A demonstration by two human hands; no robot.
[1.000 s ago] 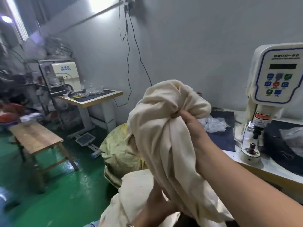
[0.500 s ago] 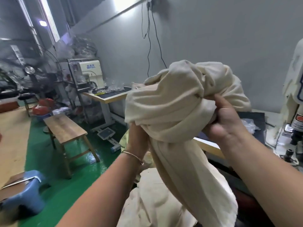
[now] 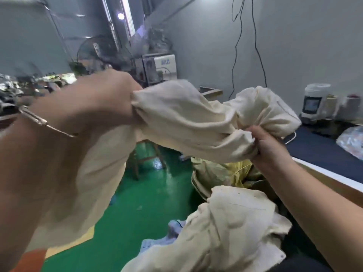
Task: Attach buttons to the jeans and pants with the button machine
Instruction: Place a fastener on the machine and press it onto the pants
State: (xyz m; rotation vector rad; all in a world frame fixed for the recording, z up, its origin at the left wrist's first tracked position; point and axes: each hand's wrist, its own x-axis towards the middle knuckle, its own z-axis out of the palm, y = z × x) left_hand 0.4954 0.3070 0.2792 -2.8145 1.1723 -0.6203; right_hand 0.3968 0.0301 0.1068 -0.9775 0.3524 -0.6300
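**Cream pants held up for sorting, away from the machine**

Between the two raised hands, a bunched pair of cream pants is stretched in the air. The fingers of the right hand are curled tightly into a gathered fold at the garment's right end, and the fingers of the left hand are clenched on the opposite end (that hand is blurred and close to the lens, so the exact grip is not clear). From the left hand, a length of the cloth hangs down past the wrist, on which a thin bracelet is worn.

Below, a second cream garment is heaped near the lap, with a yellow sack behind it on the green floor. The navy-topped work table runs along the right; the machine itself cannot be identified with certainty here.

The step in hand is judged to be the untangling of a fresh garment. Next, the waistband must be found and laid flat on the table.
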